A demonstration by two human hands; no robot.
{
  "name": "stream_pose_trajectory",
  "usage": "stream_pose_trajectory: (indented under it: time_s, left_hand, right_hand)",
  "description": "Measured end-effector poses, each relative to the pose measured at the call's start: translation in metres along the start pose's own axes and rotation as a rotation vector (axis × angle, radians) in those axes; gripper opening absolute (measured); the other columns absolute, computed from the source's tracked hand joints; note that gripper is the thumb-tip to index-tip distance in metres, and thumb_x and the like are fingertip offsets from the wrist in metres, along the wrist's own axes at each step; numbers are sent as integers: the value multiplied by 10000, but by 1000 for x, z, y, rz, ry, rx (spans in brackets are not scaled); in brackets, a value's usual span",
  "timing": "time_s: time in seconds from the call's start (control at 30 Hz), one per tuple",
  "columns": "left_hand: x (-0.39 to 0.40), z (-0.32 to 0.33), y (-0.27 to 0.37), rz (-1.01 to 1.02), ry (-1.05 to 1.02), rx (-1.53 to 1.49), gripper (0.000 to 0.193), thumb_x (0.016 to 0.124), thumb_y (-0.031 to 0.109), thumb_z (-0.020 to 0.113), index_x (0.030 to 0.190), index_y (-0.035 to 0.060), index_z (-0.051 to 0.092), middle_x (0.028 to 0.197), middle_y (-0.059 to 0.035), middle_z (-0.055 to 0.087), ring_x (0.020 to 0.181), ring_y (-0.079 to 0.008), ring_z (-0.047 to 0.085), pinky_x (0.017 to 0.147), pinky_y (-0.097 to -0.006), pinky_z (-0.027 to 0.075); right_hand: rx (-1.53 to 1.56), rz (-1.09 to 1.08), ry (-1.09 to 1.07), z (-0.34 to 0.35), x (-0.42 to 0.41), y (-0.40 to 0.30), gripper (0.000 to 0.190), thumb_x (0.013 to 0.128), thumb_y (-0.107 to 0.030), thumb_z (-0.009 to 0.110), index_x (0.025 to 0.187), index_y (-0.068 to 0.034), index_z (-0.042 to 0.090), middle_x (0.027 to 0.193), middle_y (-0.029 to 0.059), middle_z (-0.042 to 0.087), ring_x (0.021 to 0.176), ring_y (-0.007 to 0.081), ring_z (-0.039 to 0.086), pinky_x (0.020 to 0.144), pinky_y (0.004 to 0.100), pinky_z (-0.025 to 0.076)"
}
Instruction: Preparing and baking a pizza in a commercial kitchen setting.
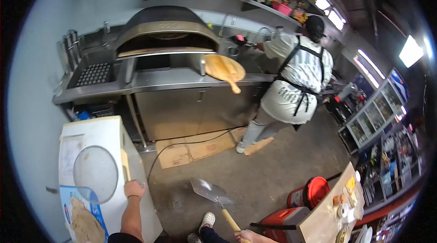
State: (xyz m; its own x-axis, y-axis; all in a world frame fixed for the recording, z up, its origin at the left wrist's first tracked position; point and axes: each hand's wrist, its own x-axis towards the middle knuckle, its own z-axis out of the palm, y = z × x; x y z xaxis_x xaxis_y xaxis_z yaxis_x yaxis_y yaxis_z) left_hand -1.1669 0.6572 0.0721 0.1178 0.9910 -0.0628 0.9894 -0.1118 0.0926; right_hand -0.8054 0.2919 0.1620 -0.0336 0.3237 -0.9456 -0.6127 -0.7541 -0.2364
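My left hand [135, 188] is closed at the lower end of a cream handle [125, 165] on the side edge of a white chest freezer [145, 191]. A round mesh pizza screen [96, 174] lies on the freezer's top, near that hand, with a flat tan piece [85, 220], perhaps dough or cloth, below it. At the bottom, my right hand [244, 236] grips the wooden handle of a metal pizza peel [211, 191], whose blade points away from me over the floor. Ahead on the steel counter stands a dome pizza oven [167, 31], its mouth facing me.
A round wooden board [223, 68] juts over the counter edge [160, 84]. A co-worker in an apron [295, 79] stands at the counter. A cable [191, 142] crosses cardboard [208, 147] on the floor. Right are red-lidded buckets [315, 191] and a table [324, 215] with food containers.
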Motion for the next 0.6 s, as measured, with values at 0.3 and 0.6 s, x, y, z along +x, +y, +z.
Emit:
stream_pose_trajectory:
  time_s: [0.3, 0.6]
  left_hand:
    - [-11, -21, -3, -16, -71, 70, 397, 748, 472, 570, 751, 92, 681, 739, -97, 661, 747, -265, 639, 667, -388, 507]
    - [-10, -23, -7, -11, -84, 60, 419, 763, 487, 577, 785, 81, 682, 753, -96, 665, 762, -258, 640, 670, -381, 508]
  right_hand:
    - [-667, -303, 100, 59, -73, -29, 210, 791, -98, 617, 933, 53, 582, 573, 64, 524, 429, 162, 479, 398, 313, 414]
    - [-862, -847, 64, 87, -42, -53, 137, 804, -137, 603, 847, -19, 547, 616, 20, 525, 512, 125, 504, 474, 281, 432]
